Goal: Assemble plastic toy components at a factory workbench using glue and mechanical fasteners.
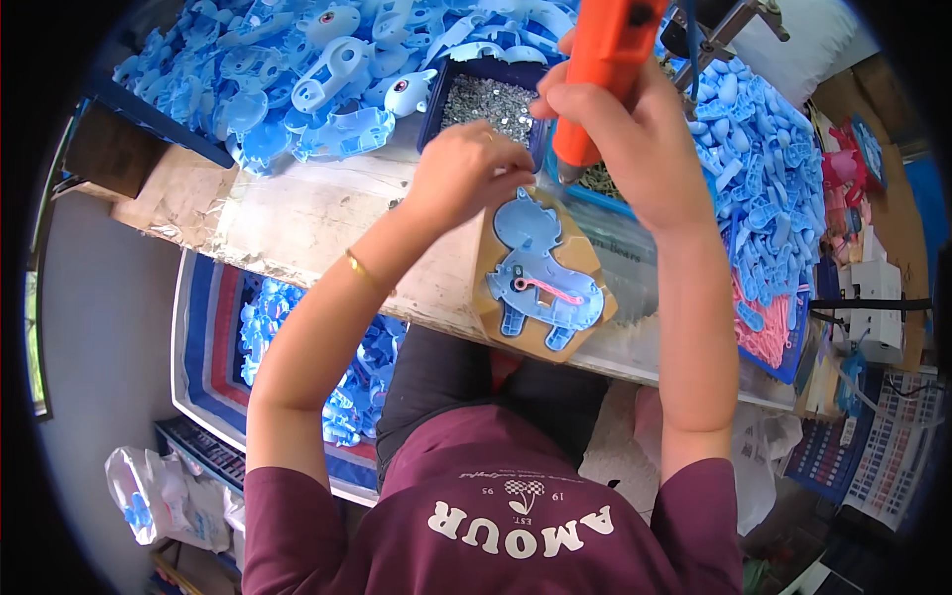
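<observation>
My right hand is wrapped round an orange power screwdriver, its dark tip pointing down just above the toy. My left hand is pinched closed above the toy's head end; whatever lies between its fingertips is too small to make out. Below both hands, a light-blue animal-shaped toy shell lies inside up in a tan block at the table's front edge. Across the shell's body runs a pink strip-like part with a ring at one end. Behind my left hand stands a dark blue tray of small metal screws.
Blue shell pieces are heaped at the back left. At the right lie piled small blue parts and pink parts. Under the table's left side, a striped-lined bin holds blue pieces. A metal bracket hangs at the top right.
</observation>
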### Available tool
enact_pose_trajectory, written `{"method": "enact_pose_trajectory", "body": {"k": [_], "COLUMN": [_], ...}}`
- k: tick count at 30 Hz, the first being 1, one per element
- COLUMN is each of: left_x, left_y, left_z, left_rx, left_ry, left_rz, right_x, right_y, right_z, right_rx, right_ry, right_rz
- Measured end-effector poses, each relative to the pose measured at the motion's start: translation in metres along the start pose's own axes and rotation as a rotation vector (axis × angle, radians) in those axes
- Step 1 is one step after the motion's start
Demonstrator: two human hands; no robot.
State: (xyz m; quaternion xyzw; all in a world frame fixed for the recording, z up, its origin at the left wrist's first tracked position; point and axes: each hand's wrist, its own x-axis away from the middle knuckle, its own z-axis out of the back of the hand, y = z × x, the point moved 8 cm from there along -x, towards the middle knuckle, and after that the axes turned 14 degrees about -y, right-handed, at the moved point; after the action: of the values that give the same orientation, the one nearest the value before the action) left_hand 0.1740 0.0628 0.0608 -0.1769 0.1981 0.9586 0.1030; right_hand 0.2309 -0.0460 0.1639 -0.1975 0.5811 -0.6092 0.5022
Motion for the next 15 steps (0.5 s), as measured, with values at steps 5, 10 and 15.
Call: {"method": "enact_pose_trajectory", "body": {"k": [5, 10, 15], "left_x": [0.019, 0.024, 0.030], "left_y": [0.058, 0.074, 0.079], "left_z": [-0.007, -0.007, -0.013], "left_rx": [0.089, 0.117, 0.192], "left_ry": [-0.010, -0.022, -0.060], "left_rz": [-0.121, -0.126, -0.075], "right_x": [0.024, 0.035, 0.042], "right_y": [-0.004, -0.006, -0.007], "right_z": [-0.014, -0.014, -0.017], "right_rx": [-0.117, -0.168, -0.138], "right_ry": [0.120, 0.167, 0.154], "right_rz": [-0.007, 0.057, 0.047]}}
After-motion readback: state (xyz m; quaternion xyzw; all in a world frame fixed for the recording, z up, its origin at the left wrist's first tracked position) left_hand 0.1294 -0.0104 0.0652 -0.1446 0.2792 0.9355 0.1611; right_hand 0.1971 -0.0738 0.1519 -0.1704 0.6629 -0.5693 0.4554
